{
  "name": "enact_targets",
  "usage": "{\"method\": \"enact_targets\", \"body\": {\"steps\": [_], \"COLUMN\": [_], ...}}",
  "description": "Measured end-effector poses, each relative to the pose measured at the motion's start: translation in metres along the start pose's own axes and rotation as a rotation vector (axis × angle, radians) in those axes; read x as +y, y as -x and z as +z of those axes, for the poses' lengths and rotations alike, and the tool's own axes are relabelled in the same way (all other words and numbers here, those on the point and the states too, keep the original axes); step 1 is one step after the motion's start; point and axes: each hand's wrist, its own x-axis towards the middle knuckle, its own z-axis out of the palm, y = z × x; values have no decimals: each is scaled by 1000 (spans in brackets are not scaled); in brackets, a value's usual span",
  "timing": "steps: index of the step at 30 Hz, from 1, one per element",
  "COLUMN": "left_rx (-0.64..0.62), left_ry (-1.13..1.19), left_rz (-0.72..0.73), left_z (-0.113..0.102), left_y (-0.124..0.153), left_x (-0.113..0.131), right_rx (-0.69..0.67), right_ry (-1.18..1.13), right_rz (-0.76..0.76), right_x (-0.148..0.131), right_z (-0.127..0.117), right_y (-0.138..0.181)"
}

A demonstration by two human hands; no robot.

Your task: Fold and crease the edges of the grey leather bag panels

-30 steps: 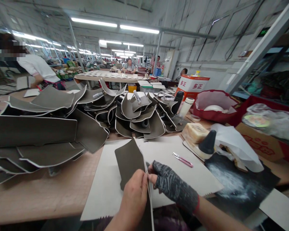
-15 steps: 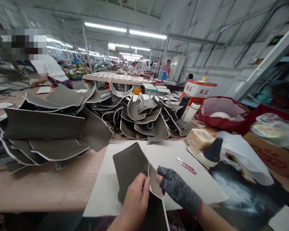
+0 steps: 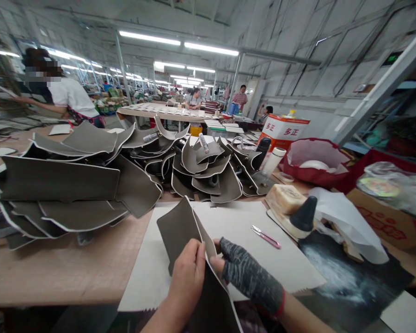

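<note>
My left hand (image 3: 189, 273), bare, pinches a dark grey-brown leather panel (image 3: 178, 225) by its pale edge, thumb against the fold. The panel stands tilted above a white board (image 3: 145, 270), its lower part running down towards me. My right hand (image 3: 247, 270) wears a dark grey fingerless glove with a red cuff. Its thumb and fingers are closed on the panel's right edge, a little right of my left hand; some fingertips are hidden behind the leather. A pair of pink-handled thread snips (image 3: 266, 237) lies on the board to the right.
Heaps of similar leather pieces (image 3: 65, 178) spread behind and left. At right are a pale block (image 3: 284, 200), a black cone (image 3: 304, 215), a white bottle (image 3: 274, 162), a red bag (image 3: 317, 159) and a powder-dusted black sheet (image 3: 346, 273). A co-worker (image 3: 72, 99) stands far left.
Both hands and the panel have shifted slightly left, and the panel has turned more edge-on. My right hand has closed in on its edge. The co-worker at left has straightened, an arm reaching out.
</note>
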Motion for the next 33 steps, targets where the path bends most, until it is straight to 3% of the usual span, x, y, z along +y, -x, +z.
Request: {"method": "enact_targets", "body": {"steps": [4, 8, 11, 15, 17, 22, 24, 27, 30, 33], "left_rx": [38, 112, 118, 115, 140, 176, 184, 169, 119, 210], "left_ry": [4, -23, -39, -45, -51, -37, -17, -12, -45, -170], "left_rz": [-15, 12, 46, 74, 70, 12, -11, -21, 85, 351], "left_z": [0, -7, -10, -8, -8, -14, -14, -12, -17, -38], "left_y": [0, 2, 1, -7, -12, -21, -22, -20, -18, -21], "left_x": [-3, -7, -6, 4, 8, 14, 15, 17, 15, 6], "right_rx": [30, 92, 115, 297, 397, 489, 589, 643, 638, 641], "right_ry": [158, 236, 131, 128, 248, 618, 721, 790, 882, 1108], "right_rz": [-62, 38, 66, -153, -290, -526, -592, -566, -502, -610], "right_x": [4, 24, 32, 27, 23, 26, 31, 38, 39, 30], "right_z": [11, -16, -33, -20, -5, 20, 24, 20, 2, -29], "right_y": [16, 10, 0, -2, 2, 10, 11, 11, 11, 12]}}
